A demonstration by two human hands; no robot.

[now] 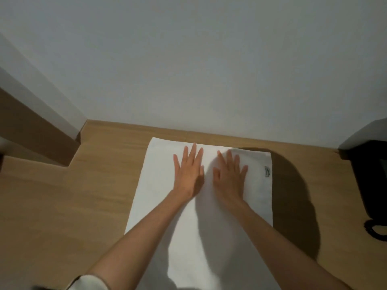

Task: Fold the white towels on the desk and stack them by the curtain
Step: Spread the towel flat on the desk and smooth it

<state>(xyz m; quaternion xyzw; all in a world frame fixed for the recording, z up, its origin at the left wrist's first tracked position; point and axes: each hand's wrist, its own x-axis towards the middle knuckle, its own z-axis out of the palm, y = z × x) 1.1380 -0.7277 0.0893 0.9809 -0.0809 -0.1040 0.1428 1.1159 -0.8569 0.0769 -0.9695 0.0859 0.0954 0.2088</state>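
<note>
A white towel [159,191] lies spread flat on the wooden desk [62,206], its far edge close to the wall and its near end running out of the frame below. A small dark label [267,171] sits near its right edge. My left hand [188,170] lies flat on the towel's far half, fingers straight and spread. My right hand [230,174] presses the towel just to the right of it, also flat with straight fingers. Neither hand holds anything.
A pale wall [209,70] rises right behind the desk. A brown and white panel [37,126] juts in at the far left. A black telephone [372,181] with a coiled cord [374,229] stands at the desk's right edge.
</note>
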